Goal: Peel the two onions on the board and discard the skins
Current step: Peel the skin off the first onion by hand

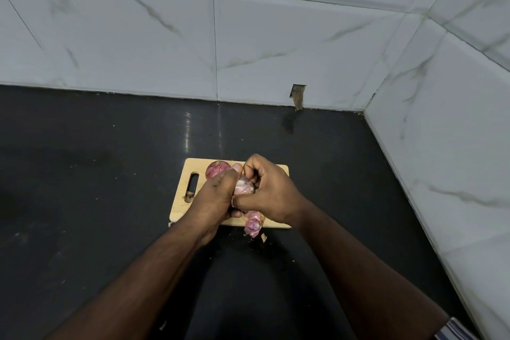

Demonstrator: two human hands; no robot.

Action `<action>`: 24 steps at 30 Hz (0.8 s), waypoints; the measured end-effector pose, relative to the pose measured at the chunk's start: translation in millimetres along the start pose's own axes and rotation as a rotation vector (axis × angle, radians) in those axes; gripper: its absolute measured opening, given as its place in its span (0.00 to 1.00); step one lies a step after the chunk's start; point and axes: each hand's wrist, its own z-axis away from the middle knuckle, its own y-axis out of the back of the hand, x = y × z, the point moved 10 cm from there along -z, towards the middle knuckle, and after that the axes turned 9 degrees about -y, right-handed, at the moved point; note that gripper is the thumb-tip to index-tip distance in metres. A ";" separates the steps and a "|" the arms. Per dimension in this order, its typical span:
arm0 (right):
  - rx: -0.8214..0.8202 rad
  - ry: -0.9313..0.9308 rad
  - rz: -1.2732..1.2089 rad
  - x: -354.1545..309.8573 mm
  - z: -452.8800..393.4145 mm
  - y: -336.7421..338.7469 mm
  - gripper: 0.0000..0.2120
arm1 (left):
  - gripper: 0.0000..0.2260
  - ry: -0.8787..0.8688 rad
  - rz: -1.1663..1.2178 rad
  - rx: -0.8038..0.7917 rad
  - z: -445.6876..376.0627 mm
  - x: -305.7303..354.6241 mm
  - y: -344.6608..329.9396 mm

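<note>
A person's two bare forearms reached in from the bottom edge over a black countertop (96, 188) set into a corner of pale marble-patterned wall tiles (276, 36). A small wooden cutting board (180, 203) with a slot handle at its left end lay on the counter. Above the board, the left hand (214, 197) and right hand (269, 193) met around a partly peeled onion (243, 187). Only a pale pink patch of it showed between them; the rest was covered. The left hand cupped and gripped the onion, thumb up. The right hand's fingers were curled in at its top, seemingly pinching the skin, though the exact contact was hidden. A second onion (216, 169), purple and unpeeled, sat at the board's far edge, its near side blocked by the left thumb. Loose pink onion skins (254, 225) hung over the board's near edge, and a small scrap (264, 237) lay just beside them on the counter. A brownish bit (189, 196) near the handle slot was too small to identify. A striped sleeve (452, 330) was cut off at the lower right corner.
</note>
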 end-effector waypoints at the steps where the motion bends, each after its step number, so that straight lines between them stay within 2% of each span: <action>1: 0.003 -0.001 -0.001 0.5 -0.4 0.4 0.22 | 0.18 -0.002 -0.001 0.004 0.2 0.0 0.1; 8: 0.035 0.049 -0.005 -4.7 3.9 3.8 0.21 | 0.21 -0.034 0.016 0.044 1.0 8.0 1.2; 13: 0.104 0.070 -0.071 -7.8 7.1 13.0 0.20 | 0.20 -0.033 0.031 0.004 -0.1 12.5 3.3; 24: 0.094 0.063 0.003 -7.3 6.5 10.3 0.20 | 0.21 -0.054 -0.030 0.021 0.8 10.0 0.5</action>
